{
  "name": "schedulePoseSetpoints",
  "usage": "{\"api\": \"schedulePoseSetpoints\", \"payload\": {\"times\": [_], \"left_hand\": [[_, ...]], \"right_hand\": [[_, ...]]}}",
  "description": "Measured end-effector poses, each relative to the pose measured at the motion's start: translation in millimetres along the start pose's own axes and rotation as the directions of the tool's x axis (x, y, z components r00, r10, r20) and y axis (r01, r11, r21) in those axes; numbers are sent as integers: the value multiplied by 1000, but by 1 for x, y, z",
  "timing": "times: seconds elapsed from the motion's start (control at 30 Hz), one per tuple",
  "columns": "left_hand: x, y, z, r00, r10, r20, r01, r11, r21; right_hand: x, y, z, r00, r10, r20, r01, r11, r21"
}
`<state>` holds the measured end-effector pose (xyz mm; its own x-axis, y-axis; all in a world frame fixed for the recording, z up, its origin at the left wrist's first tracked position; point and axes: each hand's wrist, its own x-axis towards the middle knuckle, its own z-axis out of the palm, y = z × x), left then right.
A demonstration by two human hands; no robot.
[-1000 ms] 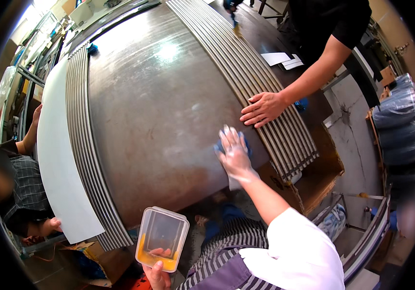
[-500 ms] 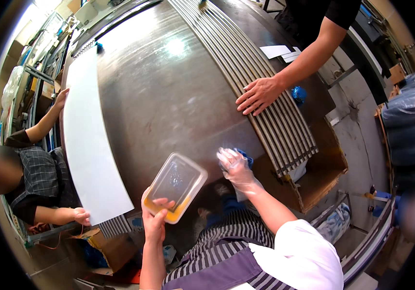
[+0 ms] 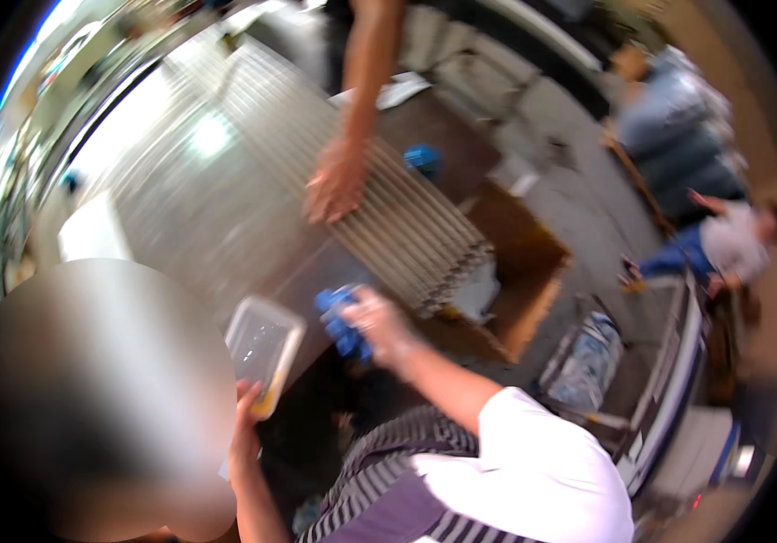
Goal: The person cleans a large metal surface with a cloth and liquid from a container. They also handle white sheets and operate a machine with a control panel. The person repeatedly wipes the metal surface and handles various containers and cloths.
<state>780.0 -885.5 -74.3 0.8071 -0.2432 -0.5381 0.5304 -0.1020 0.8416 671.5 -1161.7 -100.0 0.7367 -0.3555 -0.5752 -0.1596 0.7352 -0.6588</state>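
L. hand: fingers clamped on clear tub w/ yellow contents; best held lvl. R. hand: fingers closed on blue cloth; flatter pad would spread pressure better, IMO.

Bright glare on tabletop; hands smeared by motion blur; corners black

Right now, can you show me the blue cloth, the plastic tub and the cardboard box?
Blue cloth (image 3: pixel 341 335), head view: its crumpled middle.
Plastic tub (image 3: pixel 264 338), head view: its clear part.
Cardboard box (image 3: pixel 529 242), head view: its wall.
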Motion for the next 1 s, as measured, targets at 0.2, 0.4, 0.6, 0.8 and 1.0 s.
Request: {"api": "schedulePoseSetpoints", "payload": {"times": [0.2,0.4,0.6,0.8,1.0], "left_hand": [[31,-43,-35,986,160,48,-157,986,-59],[9,-5,-17,970,99,223,-67,987,-143],[0,6,-24,947,76,312,-28,987,-157],[-15,9,-31,930,112,350,-55,984,-169],[-24,6,-48,956,74,285,-52,995,-86]], "right_hand": [[-6,30,-7,970,131,207,-199,913,356],[-32,48,-27,893,240,382,-408,791,455],[-63,54,-35,900,151,408,-342,826,448],[-88,85,-40,898,74,433,-296,830,472],[-120,90,-19,931,138,338,-268,886,377]]}}
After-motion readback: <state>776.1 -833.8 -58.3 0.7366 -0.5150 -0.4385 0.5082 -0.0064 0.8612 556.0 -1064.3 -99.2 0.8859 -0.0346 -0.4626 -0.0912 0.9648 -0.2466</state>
